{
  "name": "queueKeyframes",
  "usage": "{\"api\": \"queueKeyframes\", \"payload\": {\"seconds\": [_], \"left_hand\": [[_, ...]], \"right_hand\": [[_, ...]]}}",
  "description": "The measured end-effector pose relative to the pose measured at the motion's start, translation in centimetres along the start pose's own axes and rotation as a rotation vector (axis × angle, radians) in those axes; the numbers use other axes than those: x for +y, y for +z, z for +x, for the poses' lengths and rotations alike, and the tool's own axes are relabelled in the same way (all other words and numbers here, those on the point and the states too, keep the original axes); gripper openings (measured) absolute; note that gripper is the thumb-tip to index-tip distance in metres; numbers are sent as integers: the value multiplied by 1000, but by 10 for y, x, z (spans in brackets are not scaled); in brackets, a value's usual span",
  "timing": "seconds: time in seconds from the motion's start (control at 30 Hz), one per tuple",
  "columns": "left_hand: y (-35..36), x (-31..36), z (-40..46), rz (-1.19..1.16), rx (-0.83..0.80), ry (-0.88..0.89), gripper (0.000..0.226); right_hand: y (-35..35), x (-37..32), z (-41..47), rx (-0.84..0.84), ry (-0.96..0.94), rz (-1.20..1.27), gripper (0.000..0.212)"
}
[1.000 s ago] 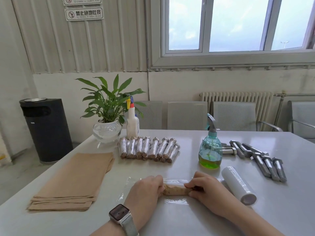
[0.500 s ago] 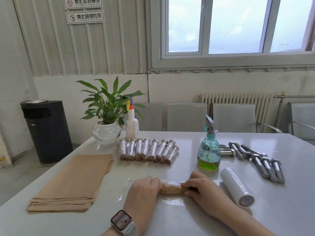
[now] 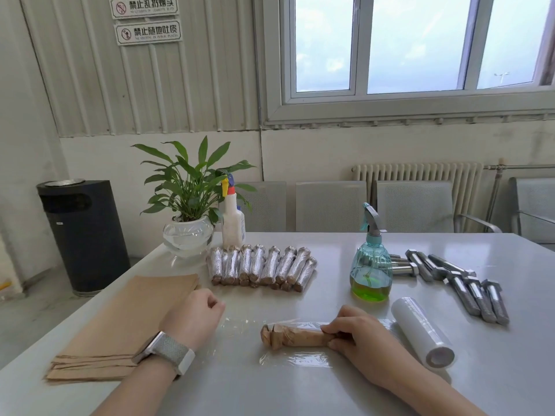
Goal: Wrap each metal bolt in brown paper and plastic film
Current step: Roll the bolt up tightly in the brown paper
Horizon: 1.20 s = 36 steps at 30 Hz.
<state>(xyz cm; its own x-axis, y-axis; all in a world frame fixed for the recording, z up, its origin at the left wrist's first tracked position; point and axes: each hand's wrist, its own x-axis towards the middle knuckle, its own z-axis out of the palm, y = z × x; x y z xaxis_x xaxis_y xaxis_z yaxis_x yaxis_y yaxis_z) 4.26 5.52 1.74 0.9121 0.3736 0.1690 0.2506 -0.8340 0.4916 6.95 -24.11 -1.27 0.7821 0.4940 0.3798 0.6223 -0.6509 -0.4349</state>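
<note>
A bolt wrapped in brown paper (image 3: pixel 292 336) lies on a sheet of plastic film (image 3: pixel 295 360) spread on the white table (image 3: pixel 345 244). My right hand (image 3: pixel 360 340) grips the bolt's right end. My left hand (image 3: pixel 193 316), with a watch on the wrist, is to the left of the bolt, apart from it, with its fingers curled and thumb against forefinger at the film's left edge. The film roll (image 3: pixel 422 331) lies to the right. Several bare bolts (image 3: pixel 468 283) lie at the far right. A row of several wrapped bolts (image 3: pixel 261 267) lies behind. A brown paper stack (image 3: pixel 126 322) is on the left.
A green spray bottle (image 3: pixel 371 265) stands behind my right hand. A potted plant (image 3: pixel 188 235) and a white spray bottle (image 3: pixel 232 225) stand at the table's back left. Chairs (image 3: pixel 330 205) line the far side and a black bin (image 3: pixel 84 232) stands on the floor to the left.
My left hand has let go of the bolt's left end and drawn away to the left. The right hand still holds the bolt's right end.
</note>
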Motion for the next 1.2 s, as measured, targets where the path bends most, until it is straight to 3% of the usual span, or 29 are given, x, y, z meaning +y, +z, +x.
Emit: {"api": "queueKeyframes", "payload": {"seconds": [0.1,0.23,0.67,1.03,1.1,1.2], "left_hand": [[10,-4,1,136,-82,-76,42],[20,-3,-3,175,-65,-52,32],[21,1,-4,-245,63,13,23],[5,14,3,-191,-3,70,25],[5,20,4,-297,-25,48,25],[7,42,9,-634,-161,-24,25]], "right_hand": [[0,1,1,3,-2,4,22],[1,2,1,7,-13,2,22],[1,5,3,-6,-17,9,19],[-2,9,2,-16,6,19,23],[-2,10,2,-15,9,19,22],[-2,10,2,-22,9,17,22]]}}
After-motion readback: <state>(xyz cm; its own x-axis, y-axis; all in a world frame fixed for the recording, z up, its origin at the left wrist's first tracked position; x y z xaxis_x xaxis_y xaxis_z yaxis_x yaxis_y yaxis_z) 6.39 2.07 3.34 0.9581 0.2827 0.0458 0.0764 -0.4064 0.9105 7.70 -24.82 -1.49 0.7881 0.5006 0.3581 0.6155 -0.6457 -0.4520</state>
